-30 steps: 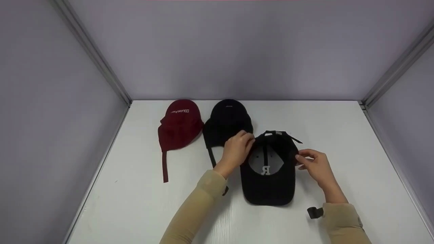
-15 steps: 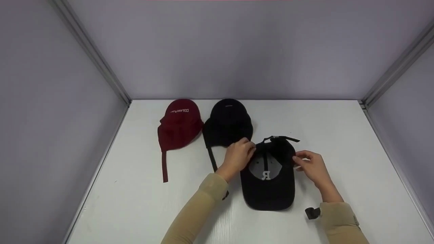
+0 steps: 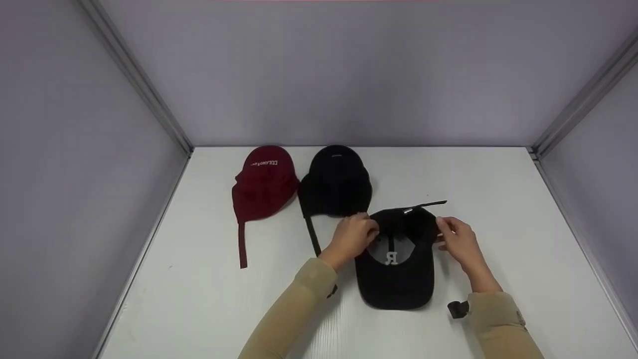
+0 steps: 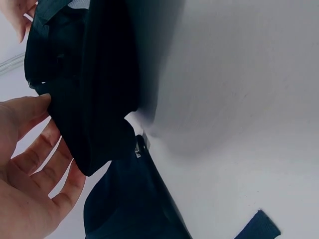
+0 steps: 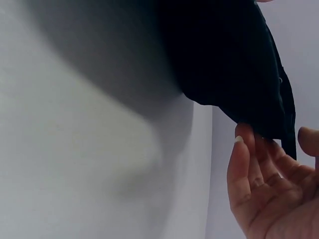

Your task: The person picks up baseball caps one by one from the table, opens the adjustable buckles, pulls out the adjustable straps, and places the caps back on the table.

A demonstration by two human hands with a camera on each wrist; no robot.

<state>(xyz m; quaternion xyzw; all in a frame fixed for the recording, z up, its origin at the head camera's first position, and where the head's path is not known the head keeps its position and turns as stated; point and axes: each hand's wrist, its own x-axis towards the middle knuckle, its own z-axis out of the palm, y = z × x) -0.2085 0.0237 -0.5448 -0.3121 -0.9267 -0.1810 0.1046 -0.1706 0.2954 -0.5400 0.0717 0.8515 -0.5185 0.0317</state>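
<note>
A black baseball cap lies with its hollow inside facing up and its brim toward me; a pale letter shows within. My left hand pinches the cap's left rim, thumb inside and fingers outside, as the left wrist view shows. At the right side is my right hand; in the right wrist view its fingertips touch the outside of the cap while the thumb stands apart. The cap's back strap sticks out to the right at the rear. The gripped rim hides the left part of the inside.
A dark red cap and a second black cap lie side by side at the back of the white table. Each has a strap trailing toward me. Grey walls enclose the table on the back and sides.
The cap's rear has come toward me and its strap now points right. My left hand has moved down with the rim. The right thumb has lifted off the cap's edge.
</note>
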